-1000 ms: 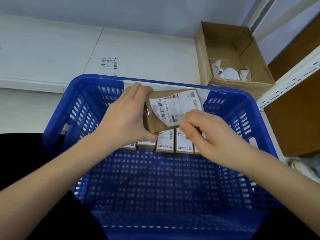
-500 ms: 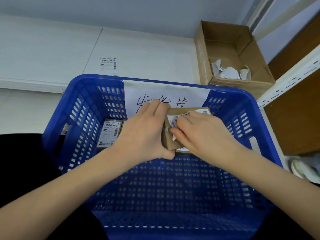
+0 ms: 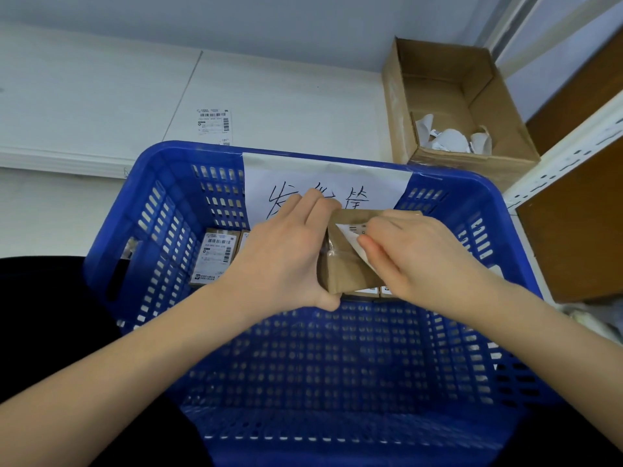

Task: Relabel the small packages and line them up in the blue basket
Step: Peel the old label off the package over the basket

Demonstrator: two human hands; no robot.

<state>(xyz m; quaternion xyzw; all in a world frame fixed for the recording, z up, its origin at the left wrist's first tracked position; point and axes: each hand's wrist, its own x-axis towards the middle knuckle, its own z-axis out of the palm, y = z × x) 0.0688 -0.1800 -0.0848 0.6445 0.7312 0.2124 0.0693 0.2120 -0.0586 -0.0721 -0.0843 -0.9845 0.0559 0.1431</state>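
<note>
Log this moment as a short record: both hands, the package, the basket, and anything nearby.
left hand: grips the brown package from its left side
right hand: pinches the white label, partly peeled off the package
blue basket: labelled packages lined up along its far wall; paper sign on that wall
cardboard box: beyond the basket, white paper scraps inside
loose label: on the white surface behind the basket

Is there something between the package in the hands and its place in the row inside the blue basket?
Nothing visible does. The left hand grips the brown package just above the row of labelled packages along the blue basket's far wall, while the right hand pinches its white label.
</note>
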